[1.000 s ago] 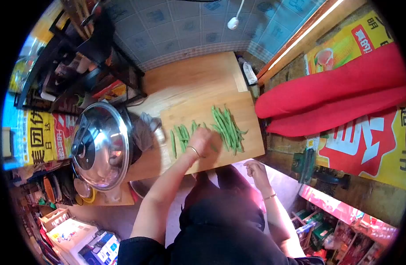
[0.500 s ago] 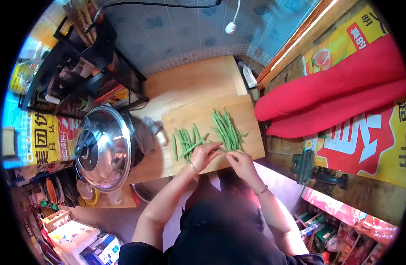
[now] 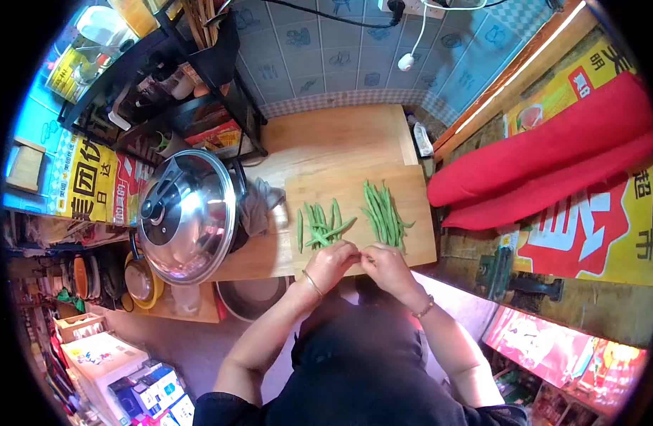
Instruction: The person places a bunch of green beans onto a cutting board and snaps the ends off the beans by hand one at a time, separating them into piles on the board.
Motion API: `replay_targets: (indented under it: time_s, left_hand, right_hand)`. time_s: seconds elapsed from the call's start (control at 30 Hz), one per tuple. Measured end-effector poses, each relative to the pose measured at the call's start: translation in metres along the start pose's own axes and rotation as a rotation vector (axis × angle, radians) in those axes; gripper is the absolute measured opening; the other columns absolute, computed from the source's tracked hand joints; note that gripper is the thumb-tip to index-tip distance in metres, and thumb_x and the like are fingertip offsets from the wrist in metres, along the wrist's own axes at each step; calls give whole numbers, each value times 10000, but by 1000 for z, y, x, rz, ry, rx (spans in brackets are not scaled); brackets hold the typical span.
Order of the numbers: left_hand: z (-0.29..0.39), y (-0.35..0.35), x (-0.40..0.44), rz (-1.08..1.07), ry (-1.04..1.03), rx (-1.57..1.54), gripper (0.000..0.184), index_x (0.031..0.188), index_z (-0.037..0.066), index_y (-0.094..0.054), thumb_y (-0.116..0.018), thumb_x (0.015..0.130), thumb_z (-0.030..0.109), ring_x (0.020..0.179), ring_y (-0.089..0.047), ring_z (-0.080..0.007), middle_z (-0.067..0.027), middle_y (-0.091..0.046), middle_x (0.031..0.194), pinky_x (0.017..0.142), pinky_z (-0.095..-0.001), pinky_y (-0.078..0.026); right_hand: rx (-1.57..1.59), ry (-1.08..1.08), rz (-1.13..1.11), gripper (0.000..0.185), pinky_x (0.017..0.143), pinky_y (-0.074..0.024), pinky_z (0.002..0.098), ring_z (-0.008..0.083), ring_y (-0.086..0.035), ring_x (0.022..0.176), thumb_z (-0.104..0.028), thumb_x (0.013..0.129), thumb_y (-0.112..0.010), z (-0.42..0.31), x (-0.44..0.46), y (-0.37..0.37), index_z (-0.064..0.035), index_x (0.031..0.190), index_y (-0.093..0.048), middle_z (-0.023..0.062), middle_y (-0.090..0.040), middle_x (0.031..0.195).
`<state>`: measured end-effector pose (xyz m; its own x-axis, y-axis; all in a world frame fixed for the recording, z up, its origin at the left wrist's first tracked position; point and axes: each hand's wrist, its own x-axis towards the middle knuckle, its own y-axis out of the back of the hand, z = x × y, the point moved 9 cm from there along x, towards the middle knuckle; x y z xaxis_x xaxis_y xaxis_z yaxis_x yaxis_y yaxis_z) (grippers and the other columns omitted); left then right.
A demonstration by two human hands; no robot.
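My left hand point(image 3: 333, 263) and my right hand point(image 3: 387, 265) meet over the front edge of a wooden cutting board point(image 3: 419, 234). Both have their fingers pinched together, fingertip to fingertip. Whatever is between them is too small or too covered to make out. Just beyond my left hand lies a small, loose group of green beans point(image 3: 323, 224), some crossing each other, with a single bean point(image 3: 300, 231) apart on its left. Past my right hand, a larger bunch of green beans point(image 3: 385, 216) lies roughly lengthwise on the board.
A lidded steel pot point(image 3: 184, 220) stands left of the board, with a grey cloth point(image 3: 259, 206) beside it. A black rack point(image 3: 234, 99) rises behind the pot. Red fabric point(image 3: 546, 149) hangs at the right. Below the counter sits a pan point(image 3: 252, 295).
The view has shifted, so the counter appears farther right. My hands have come closer together, and their fingertips now meet. The beans on the board look much the same.
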<state>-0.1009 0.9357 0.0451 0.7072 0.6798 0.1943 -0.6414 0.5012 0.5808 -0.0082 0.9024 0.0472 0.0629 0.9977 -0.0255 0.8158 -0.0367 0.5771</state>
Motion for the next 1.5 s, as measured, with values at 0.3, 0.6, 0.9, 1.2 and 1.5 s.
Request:
replay_targets:
  time_s: [0.3, 0.6, 0.9, 1.2, 1.5]
  left_hand:
    - [10, 19, -1, 10, 63, -293, 99, 855, -11, -576, -580, 756, -11, 584, -584, -165, -98, -588, 745, 535, -262, -475]
    - [-38, 109, -30, 549, 247, -1027, 114, 935, -29, -534, -469, 841, -35, 586, -543, -115, -133, -577, 887, 491, -219, -463]
    - [-48, 119, -34, 592, 215, -1183, 118, 940, -15, -520, -511, 856, 68, 536, -505, -103, -127, -555, 903, 444, -189, -418]
    - [-51, 87, -32, 602, 370, -1256, 94, 923, -17, -523, -502, 855, 45, 570, -529, -115, -112, -571, 880, 465, -201, -432]
    - [47, 71, -9, 195, -162, 410, 207, 891, 77, -606, -621, 685, 84, 918, -499, -248, -73, -553, 992, 769, -391, -393]
  right_hand:
    - [354, -181, -8, 105, 604, -422, 256, 117, -541, 649, -64, 730, -579, 24, -9, -3, 20, 790, -598, 78, -594, 706]
    - [736, -689, 232, 101, 410, -306, 183, 32, -400, 491, -48, 794, -501, 159, -65, 23, -7, 834, -583, -23, -472, 606]
    - [639, -465, -4, 238, 439, -281, 169, 28, -346, 500, -18, 822, -459, 84, -38, 18, 19, 1039, -549, -44, -441, 650]
    - [726, -405, -219, 217, 490, -328, 177, 33, -381, 543, -118, 868, -480, 9, -16, 0, 43, 991, -560, -39, -452, 648]
    - [155, -55, -16, 123, 538, -416, 324, 259, -544, 560, -92, 715, -547, -17, -8, 16, 19, 712, -598, 155, -533, 637]
